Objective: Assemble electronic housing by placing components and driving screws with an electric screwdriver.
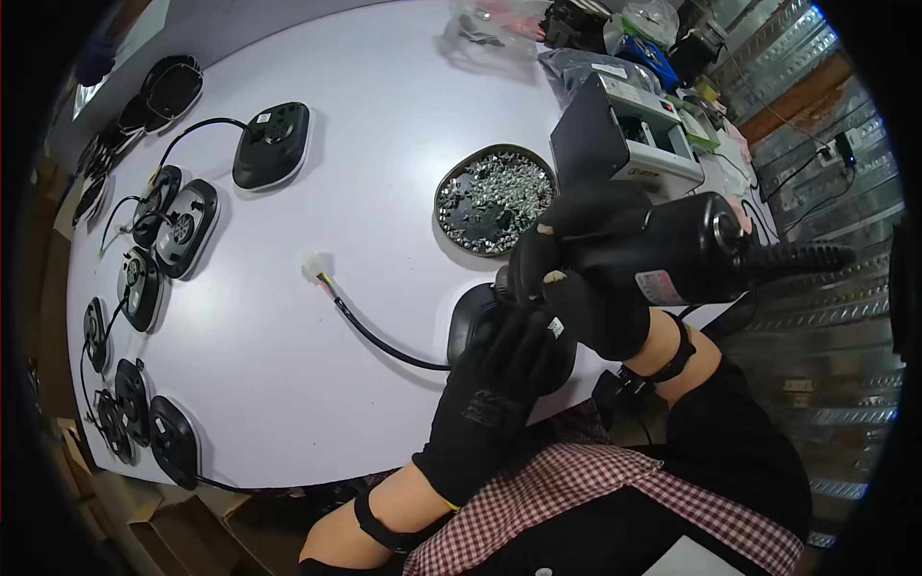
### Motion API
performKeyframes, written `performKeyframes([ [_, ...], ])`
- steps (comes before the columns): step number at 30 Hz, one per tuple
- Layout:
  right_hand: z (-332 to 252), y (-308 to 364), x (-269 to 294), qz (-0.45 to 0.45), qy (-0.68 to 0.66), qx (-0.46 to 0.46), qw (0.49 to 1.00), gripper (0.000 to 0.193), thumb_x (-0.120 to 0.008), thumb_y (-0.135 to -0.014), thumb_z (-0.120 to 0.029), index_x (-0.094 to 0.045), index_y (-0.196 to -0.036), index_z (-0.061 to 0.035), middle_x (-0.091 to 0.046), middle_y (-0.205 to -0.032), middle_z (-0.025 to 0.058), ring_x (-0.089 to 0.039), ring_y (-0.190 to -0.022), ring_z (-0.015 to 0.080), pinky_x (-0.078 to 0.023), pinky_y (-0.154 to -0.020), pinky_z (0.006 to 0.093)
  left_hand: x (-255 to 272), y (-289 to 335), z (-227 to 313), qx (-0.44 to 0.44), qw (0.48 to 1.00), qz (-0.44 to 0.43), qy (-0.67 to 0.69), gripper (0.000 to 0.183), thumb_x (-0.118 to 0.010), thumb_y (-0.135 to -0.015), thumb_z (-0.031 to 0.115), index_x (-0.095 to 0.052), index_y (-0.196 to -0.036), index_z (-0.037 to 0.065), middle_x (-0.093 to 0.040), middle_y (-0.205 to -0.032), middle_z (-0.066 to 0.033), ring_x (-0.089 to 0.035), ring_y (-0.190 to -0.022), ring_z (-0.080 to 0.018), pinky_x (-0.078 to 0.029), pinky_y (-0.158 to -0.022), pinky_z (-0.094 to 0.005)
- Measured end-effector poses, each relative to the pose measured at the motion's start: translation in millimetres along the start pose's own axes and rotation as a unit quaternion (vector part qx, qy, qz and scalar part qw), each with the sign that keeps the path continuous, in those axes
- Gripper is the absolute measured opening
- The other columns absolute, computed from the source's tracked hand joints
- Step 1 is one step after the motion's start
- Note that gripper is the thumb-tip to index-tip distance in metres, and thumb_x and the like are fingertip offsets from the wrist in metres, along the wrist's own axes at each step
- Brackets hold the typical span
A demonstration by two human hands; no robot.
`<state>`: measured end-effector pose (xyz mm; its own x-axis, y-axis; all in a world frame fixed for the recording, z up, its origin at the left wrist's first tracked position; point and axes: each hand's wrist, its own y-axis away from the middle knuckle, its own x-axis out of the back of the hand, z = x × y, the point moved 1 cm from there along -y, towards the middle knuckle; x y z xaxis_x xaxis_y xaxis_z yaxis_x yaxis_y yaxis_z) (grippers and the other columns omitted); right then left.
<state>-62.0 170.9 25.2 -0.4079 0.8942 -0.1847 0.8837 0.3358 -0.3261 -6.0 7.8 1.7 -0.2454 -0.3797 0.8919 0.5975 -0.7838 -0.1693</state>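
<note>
My right hand [594, 264], in a black glove, is wrapped round a black electric screwdriver [696, 235] lying sideways, its ribbed cord sleeve [797, 257] pointing right. The driver's front end is hidden by the fingers. Under both hands, near the table's front edge, sits a black rounded plastic housing [465, 317]. My gloved left hand [495, 374] grips this housing from above, its fingers close to the driver. From the housing a black cable [389, 348] runs left to a white connector [315, 266]. Beyond the hands stands a round tin [438, 213] of small metal screws.
Another black housing with cable [272, 146] lies at the far left. Several similar ones [173, 442] line the left edge. A grey box-shaped machine [629, 144] stands at the back right, with plastic bags [495, 29] behind. A corrugated metal wall [836, 384] rises on the right.
</note>
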Motion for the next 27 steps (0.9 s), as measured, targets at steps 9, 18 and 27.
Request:
performKeyframes([
  [9,-25.9,-46.8,-28.2,0.093,0.176,-0.052,0.979,0.018,-0.059,-0.086,0.000,-0.046,-0.098,-0.0057,-0.053,-0.070,0.0044,-0.052,-0.058,0.0131,-0.045,-0.054,0.0272,1.2,2.1,-0.9,-0.013,0.999,0.027,0.021,0.053,-0.052,-0.082,0.011,-0.047,-0.135,0.006,-0.045,-0.138,-0.0141,-0.039,-0.134,-0.0299,-0.033,-0.111,-0.0448],
  [18,-25.3,-45.3,-20.4,0.070,0.384,0.147,0.909,0.028,-0.066,-0.077,-0.014,-0.054,-0.103,-0.0101,-0.056,-0.077,0.0085,-0.059,-0.066,0.0265,-0.050,-0.062,0.0368,9.7,-2.4,13.3,-0.042,0.998,0.051,0.007,0.054,-0.057,-0.078,0.007,-0.051,-0.132,0.005,-0.051,-0.131,-0.0157,-0.044,-0.129,-0.0322,-0.034,-0.109,-0.0463],
  [27,-115.0,49.0,71.4,0.296,0.568,0.168,0.749,0.028,-0.048,-0.098,-0.015,-0.050,-0.121,0.0020,-0.063,-0.091,0.0153,-0.067,-0.069,0.0232,-0.056,-0.054,0.0312,29.7,-9.2,11.3,-0.072,0.997,0.023,0.013,0.060,-0.071,-0.069,0.014,-0.053,-0.124,-0.003,-0.053,-0.128,-0.0198,-0.050,-0.120,-0.0386,-0.043,-0.099,-0.0481],
])
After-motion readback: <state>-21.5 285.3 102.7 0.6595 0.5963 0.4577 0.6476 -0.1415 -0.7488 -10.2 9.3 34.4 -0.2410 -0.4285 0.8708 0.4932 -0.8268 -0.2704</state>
